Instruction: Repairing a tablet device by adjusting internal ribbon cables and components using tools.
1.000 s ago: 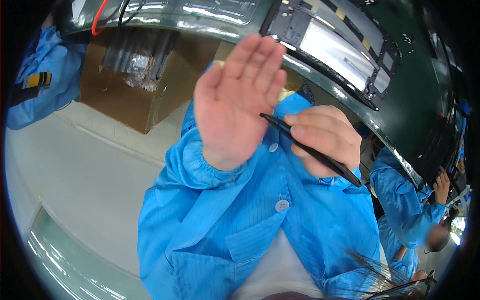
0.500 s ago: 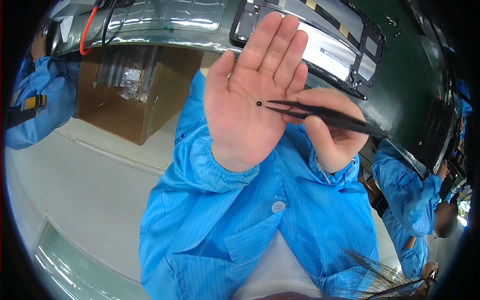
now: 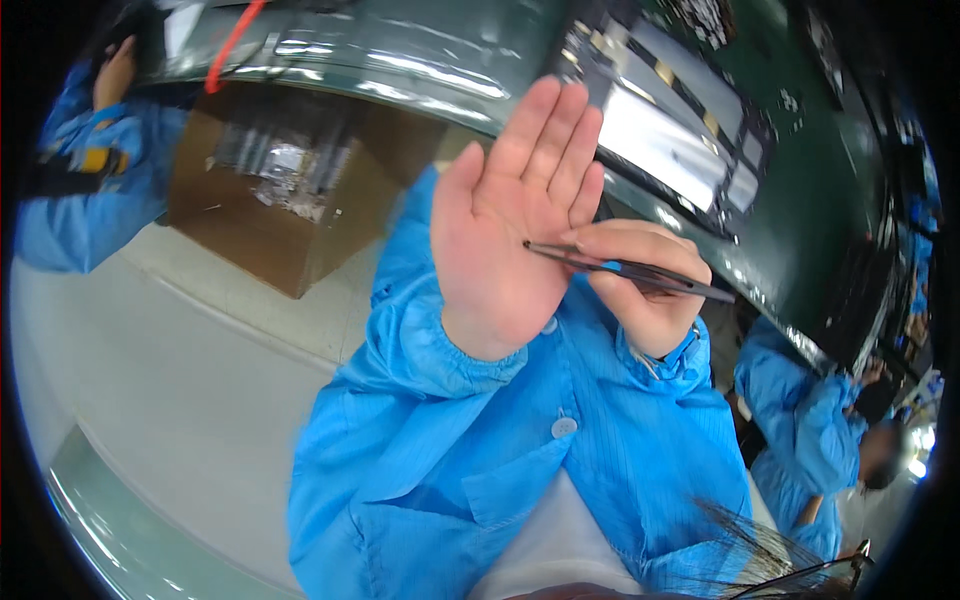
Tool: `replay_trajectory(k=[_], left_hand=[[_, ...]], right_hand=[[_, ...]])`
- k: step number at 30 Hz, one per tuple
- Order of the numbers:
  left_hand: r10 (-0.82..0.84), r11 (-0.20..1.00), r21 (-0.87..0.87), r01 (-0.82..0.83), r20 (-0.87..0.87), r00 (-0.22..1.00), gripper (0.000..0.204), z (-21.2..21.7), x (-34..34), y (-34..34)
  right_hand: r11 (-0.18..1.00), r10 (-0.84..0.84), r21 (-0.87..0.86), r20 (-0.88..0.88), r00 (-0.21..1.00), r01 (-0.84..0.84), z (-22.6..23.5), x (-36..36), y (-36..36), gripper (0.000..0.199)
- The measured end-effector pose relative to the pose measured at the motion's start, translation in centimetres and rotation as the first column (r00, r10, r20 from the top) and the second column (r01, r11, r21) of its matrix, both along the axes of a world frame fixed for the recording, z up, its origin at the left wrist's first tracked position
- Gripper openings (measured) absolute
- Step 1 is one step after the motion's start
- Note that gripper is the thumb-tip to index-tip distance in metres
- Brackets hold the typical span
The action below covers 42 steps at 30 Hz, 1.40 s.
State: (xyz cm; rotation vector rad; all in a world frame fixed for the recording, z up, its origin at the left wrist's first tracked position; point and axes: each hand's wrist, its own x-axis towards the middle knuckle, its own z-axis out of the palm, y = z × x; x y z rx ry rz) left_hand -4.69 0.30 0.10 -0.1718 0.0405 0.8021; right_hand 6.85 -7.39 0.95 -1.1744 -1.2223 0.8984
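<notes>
L hand (image 3: pixel 515 235) is up in the centre of the frame, palm flat and facing the camera, fingers straight and close together, thumb out to the side; it grips nothing. R hand (image 3: pixel 640 285) sits just right of it, centre-right, curled closed round a pair of black tweezers (image 3: pixel 625 270) w/ a blue band near the grip. The shaft runs from the R fingers up-left, and its fine tip lies against the L palm abt mid-palm, below the finger bases. Whether the tip pinches anything can't be told; any part there is too small to see, and the tip prongs look together. Both forearms are in bright blue smock sleeves (image 3: pixel 440 390) filling the lower centre. Step in hand, as I read it: working w/ the tweezer tip at the open palm, i.e. picking at or placing smth tiny on the skin. Next move would call for a steady R wrist, light pressure so the point doesn't dig in, and the L palm kept flat and tilted toward the eyes. Around: a brown cardboard box (image 3: pixel 270 215) of clear bags at upper left, a dark green bench (image 3: pixel 790 200) w/ a shiny rectangular panel (image 3: pixel 665 135) at upper right, another person in blue (image 3: pixel 810 430) at lower right, and a further blue-sleeved person (image 3: pixel 90 170) at far upper left.
</notes>
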Motion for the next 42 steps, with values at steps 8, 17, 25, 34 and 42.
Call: replay_trajectory(k=[8, 17, 25, 34, 42], left_hand=[[0.577, 0.804, 0.168, -0.57, -0.453, 0.68, 0.039, -3.8, -11.3, 8.9], [0.654, 0.74, 0.397, -0.543, -0.615, 0.441, 0.042, -10.3, -22.8, 18.4], [0.521, 0.793, 0.406, -0.454, -0.066, 0.851, 0.045, -7.3, -15.3, 14.4], [0.643, -0.299, 0.791, 0.534, -0.247, 0.725, 0.037, 4.2, 7.7, 9.4], [0.86, -0.503, 0.345, 0.793, 0.107, 0.499, 0.038, -2.7, 15.6, 9.1]], right_hand=[[0.93, 0.146, -0.158, -0.668, 0.73, -0.331, -3.0, -11.8, 12.8, 0.022], [0.822, -0.075, -0.097, -0.995, 0.064, -0.561, -8.8, -25.2, 25.3, 0.016], [0.983, 0.097, 0.031, -0.925, 0.368, -0.183, -0.3, -13.4, 13.9, 0.019], [0.774, -0.63, 0.121, 0.057, 0.774, 0.621, 5.5, 10.7, 1.3, 0.015], [0.859, -0.469, -0.113, 0.217, 0.856, 0.5, -1.7, 19.0, 5.4, 0.015]])
